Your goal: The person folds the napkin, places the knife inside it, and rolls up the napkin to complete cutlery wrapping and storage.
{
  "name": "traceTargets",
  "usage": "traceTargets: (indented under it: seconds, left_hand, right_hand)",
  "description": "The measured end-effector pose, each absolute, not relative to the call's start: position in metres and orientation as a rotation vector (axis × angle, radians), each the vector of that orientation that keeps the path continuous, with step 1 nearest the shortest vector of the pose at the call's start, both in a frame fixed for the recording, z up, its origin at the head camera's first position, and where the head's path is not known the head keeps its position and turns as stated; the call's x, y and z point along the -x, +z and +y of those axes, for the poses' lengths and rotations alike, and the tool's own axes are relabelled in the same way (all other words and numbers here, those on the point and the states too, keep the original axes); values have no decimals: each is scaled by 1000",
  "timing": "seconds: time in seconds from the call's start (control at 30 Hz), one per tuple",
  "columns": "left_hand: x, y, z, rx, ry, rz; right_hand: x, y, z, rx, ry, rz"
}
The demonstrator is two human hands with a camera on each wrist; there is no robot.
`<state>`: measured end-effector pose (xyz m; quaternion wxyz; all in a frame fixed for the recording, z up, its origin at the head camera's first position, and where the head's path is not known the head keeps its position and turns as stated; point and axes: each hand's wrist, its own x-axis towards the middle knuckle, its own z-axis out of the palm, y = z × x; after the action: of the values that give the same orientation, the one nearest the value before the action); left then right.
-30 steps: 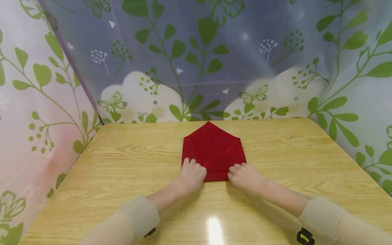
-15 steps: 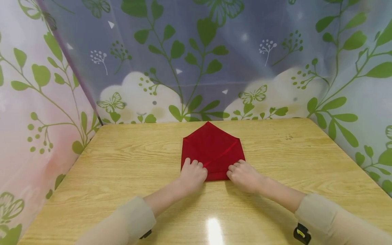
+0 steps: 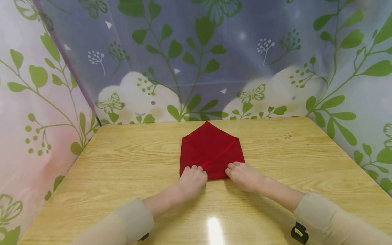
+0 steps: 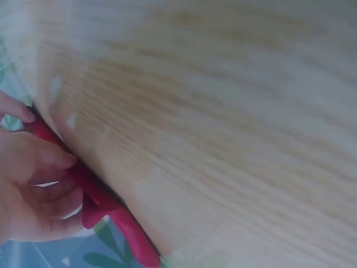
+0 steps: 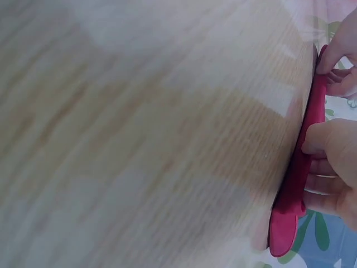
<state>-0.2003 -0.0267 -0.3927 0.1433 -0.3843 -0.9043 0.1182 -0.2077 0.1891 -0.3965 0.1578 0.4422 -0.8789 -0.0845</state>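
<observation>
A red cloth [image 3: 211, 146], folded to a point at its far end, lies flat on the wooden table in the head view. My left hand [image 3: 192, 180] grips the left part of its near edge. At the right part of that edge, my right hand [image 3: 245, 176] holds on with curled fingers. In the left wrist view the left hand [image 4: 33, 178] pinches the thick folded edge of the cloth [image 4: 89, 181] between thumb and fingers. The right wrist view has the right hand [image 5: 334, 162] pinching the same red edge [image 5: 295, 173], the other hand farther along it.
The wooden table [image 3: 128, 146] reaches back to a printed curtain [image 3: 153, 61] with leaves and butterflies. Similar curtains hang at the left and right sides. A light reflection shines on the table near the front.
The left hand's fingers have drawn slightly back toward me along the cloth's near edge. The strip along that edge shows less distinctly. The view has shifted a little; the cloth stays about in place.
</observation>
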Motion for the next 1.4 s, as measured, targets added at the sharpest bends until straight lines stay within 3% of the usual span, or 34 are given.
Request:
traceTargets:
  seconds: [0.77, 1.4]
  left_hand:
    - [205, -393, -29, 1074, 60, -2807]
    - [213, -393, -32, 1013, -58, -2821]
  right_hand:
    - [195, -396, 175, -806, 58, -2931]
    - [208, -398, 186, -939, 165, -2816]
